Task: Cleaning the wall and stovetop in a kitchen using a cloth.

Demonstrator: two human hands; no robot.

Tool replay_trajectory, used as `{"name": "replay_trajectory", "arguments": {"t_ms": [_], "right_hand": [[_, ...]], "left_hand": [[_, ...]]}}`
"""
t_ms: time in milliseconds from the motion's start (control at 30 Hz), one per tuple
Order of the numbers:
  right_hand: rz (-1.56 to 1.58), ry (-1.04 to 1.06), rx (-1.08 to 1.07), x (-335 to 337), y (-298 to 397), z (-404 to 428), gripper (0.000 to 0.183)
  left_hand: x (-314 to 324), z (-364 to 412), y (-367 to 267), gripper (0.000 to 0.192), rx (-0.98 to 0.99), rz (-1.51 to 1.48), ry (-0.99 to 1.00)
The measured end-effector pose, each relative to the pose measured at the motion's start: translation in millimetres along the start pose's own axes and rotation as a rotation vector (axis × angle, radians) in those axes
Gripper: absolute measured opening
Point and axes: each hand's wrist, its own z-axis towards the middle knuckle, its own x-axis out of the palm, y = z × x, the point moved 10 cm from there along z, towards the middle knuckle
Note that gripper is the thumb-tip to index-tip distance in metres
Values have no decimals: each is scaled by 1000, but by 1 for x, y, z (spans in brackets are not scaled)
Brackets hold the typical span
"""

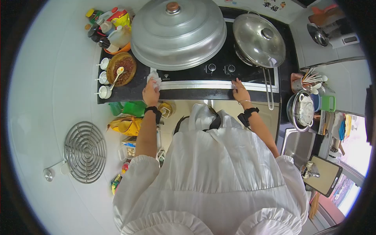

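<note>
My left hand point(151, 92) holds a crumpled white tissue point(154, 77) against the front left corner of the black glass gas stove point(188, 75). The fingertips of my right hand point(241, 91) rest at the stove's silver front trim point(202, 85), a little below the two control knobs. No object shows in that hand, and its fingers look slightly spread. Behind the left hand, a large domed aluminium lid point(179, 38) covers the left burner area. A steel pan with a lid point(260, 41) stands on the right, its wire handle point(268, 91) reaching over the front edge.
Left of the stove are a bowl of chili flakes point(124, 66) with a spoon, white lidded jars point(103, 77) and several bottles point(105, 29). To the right stand a utensil holder point(298, 82), stacked bowls point(302, 110) and a sink point(296, 144). A round rack point(85, 152) hangs on the left wall.
</note>
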Motion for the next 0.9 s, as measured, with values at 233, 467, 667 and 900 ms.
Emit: {"name": "replay_trajectory", "arguments": {"t_ms": [233,467,667,900], "right_hand": [[-77,-50,-46,-1,1,-2,58],[-150,-57,-20,-3,13,-1,59],[-221,-25,0,3,4,0,59],[-227,-20,-41,2,9,-3,62]], "left_hand": [[16,-10,-59,36,63,-170,26],[87,-63,-243,22,531,-318,259],[76,-52,-230,26,573,-315,292],[9,-28,-66,27,264,-131,12]]}}
